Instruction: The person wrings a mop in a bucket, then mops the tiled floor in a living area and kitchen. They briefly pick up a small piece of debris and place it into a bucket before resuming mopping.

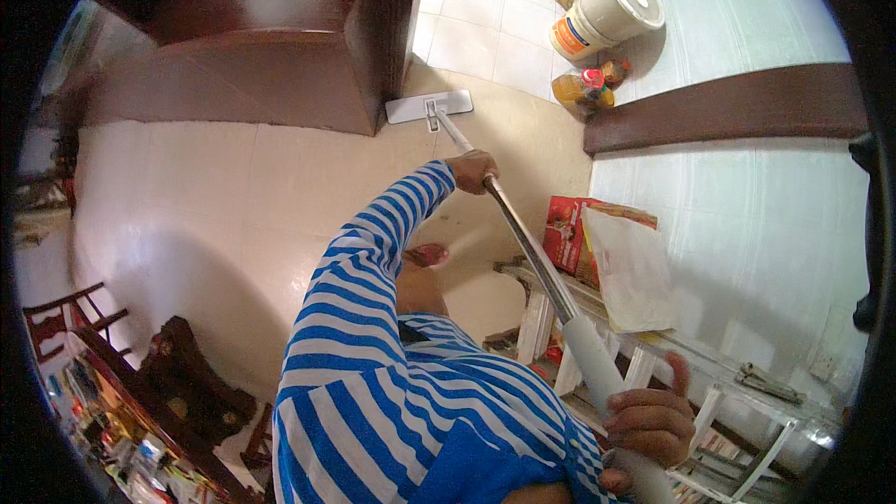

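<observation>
A flat mop has its pale rectangular head (pixel 407 110) lying on the floor by the foot of the dark wooden corner. Its metal pole (pixel 528 241) slants down to the lower right and ends in a light grey grip (pixel 592 359). Partway up the pole, my left hand (pixel 474 171) is closed round it, the arm in a blue-and-white striped sleeve. At the grey grip my right hand (pixel 651 422) has its fingers wrapped round, with one finger raised off it. Just short of my left hand, a foot in reddish footwear (pixel 427 255) shows on the floor.
Dark wooden furniture (pixel 243 84) edges the far left. A doorway strip (pixel 719 110) and a white bucket (pixel 607 14) with bottles of yellow liquid (pixel 579 86) are at far right. Nearer stand a red box (pixel 569 224) and metal ladder (pixel 644 366). A cluttered table (pixel 149 401) is at left.
</observation>
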Demonstrator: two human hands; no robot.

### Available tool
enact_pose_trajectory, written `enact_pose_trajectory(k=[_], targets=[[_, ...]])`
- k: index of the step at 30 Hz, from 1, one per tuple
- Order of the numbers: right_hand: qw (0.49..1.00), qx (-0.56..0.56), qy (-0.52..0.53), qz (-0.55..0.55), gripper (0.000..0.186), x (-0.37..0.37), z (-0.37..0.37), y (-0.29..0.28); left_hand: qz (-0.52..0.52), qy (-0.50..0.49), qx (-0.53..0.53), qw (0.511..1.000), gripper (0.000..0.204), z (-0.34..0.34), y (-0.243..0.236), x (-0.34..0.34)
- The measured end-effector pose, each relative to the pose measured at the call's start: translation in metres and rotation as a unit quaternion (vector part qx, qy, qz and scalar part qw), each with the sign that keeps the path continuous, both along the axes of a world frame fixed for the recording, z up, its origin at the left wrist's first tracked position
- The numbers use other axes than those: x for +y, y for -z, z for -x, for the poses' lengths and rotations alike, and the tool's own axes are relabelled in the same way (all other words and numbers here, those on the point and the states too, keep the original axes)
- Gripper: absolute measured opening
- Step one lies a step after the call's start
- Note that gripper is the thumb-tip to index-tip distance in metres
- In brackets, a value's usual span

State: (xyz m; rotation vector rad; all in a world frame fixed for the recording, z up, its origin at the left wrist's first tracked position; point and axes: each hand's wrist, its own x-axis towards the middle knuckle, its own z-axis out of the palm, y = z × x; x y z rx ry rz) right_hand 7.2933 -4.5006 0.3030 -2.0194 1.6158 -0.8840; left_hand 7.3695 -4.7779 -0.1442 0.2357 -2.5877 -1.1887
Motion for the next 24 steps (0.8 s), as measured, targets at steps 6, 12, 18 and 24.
enact_pose_trajectory(k=[6,12,18,24], targets=[[0.961,-0.193,0.165,0.112,0.034,-0.045,-0.046,0.015,0.017,-0.178,0.073,0.981,0.018,-0.003,-0.007,-0.006],[0.981,-0.166,-0.099,0.035,0.023,-0.11,-0.041,-0.019,-0.06,-0.317,0.096,0.942,0.015,-0.028,-0.028,-0.028],[0.97,-0.14,-0.194,-0.034,0.023,-0.131,-0.064,-0.031,-0.111,-0.382,0.113,0.911,0.015,-0.043,-0.021,-0.013],[0.949,-0.044,-0.312,0.022,0.022,-0.11,-0.055,-0.043,-0.036,-0.433,0.238,0.869,0.021,-0.042,-0.026,0.035]])
